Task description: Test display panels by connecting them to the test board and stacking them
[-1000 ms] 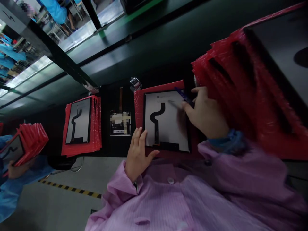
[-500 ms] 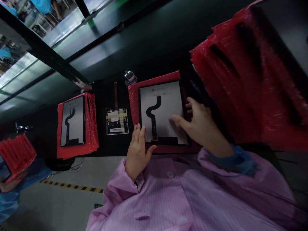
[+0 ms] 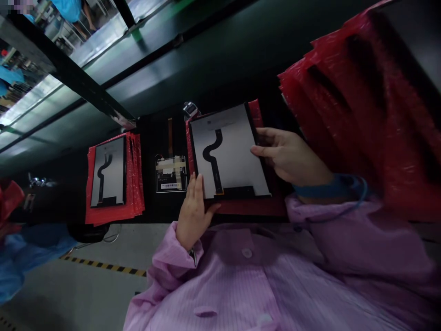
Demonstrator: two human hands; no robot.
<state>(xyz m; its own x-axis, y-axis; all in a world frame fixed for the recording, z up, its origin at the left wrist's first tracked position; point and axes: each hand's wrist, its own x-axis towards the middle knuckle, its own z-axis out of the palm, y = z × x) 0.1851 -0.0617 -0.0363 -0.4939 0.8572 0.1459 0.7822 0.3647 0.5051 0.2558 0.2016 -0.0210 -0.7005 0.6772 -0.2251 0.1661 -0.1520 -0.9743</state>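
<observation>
White rectangular display panel with black S-shaped flex cable (image 3: 229,154) held just above red bubble-wrap sleeve (image 3: 257,207) on black desk (image 3: 153,138); long axis runs away from person. Left hand (image 3: 195,211) grips near corner, right hand (image 3: 289,156) grips right edge.

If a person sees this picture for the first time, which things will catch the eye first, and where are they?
First, the white panel with a black S-shaped strip, in the middle, held at its edges by the left hand and the right hand above a red bag. Next, the big stack of red bags at the right. A similar panel lies on another red pile at the left.
</observation>
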